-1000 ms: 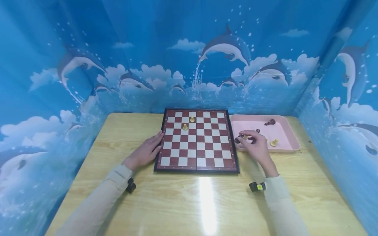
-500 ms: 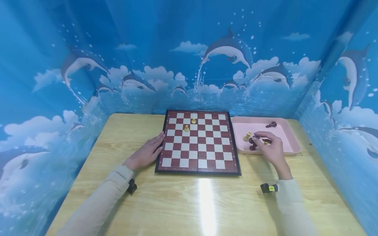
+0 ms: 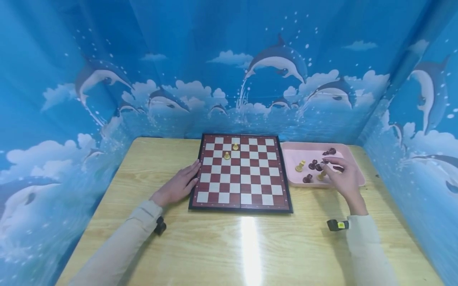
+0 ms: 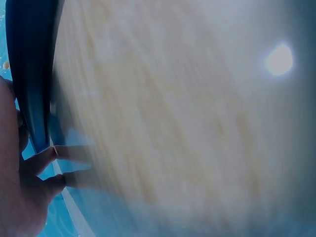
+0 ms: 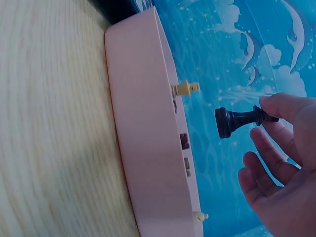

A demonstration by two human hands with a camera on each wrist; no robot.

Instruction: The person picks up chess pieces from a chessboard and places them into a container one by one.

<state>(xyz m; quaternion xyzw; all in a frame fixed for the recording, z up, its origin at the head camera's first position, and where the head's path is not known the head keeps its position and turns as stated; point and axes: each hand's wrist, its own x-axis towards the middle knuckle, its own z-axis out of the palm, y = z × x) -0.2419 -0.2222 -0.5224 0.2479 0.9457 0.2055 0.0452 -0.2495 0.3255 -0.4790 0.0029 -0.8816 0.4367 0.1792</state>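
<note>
In the right wrist view, my right hand [image 5: 291,148] pinches a dark chess piece [image 5: 242,120] by its top between thumb and forefinger, with its base pointing away. From the head view, the same hand [image 3: 345,176] hovers above the right half of the pink tray [image 3: 352,159], where dark and gold chess pieces lie or stand. One gold piece [image 3: 300,166] is at the tray's left. My left hand [image 3: 177,184] rests with straight fingers along the left edge of the chessboard [image 3: 222,178]. Two gold pawns stand on the board's far squares, one [image 3: 227,155] nearer than the other [image 3: 235,146].
The tray stands against the board's right side on a wooden table [image 3: 207,246]. A blue dolphin-print curtain [image 3: 179,59] closes off the back and both sides. Another dark piece [image 3: 329,151] lies near the tray's far wall.
My right hand has moved rightward over the tray, uncovering gold and dark pieces in its left part. The left hand stays at the board's edge, and the two pawns keep their squares.
</note>
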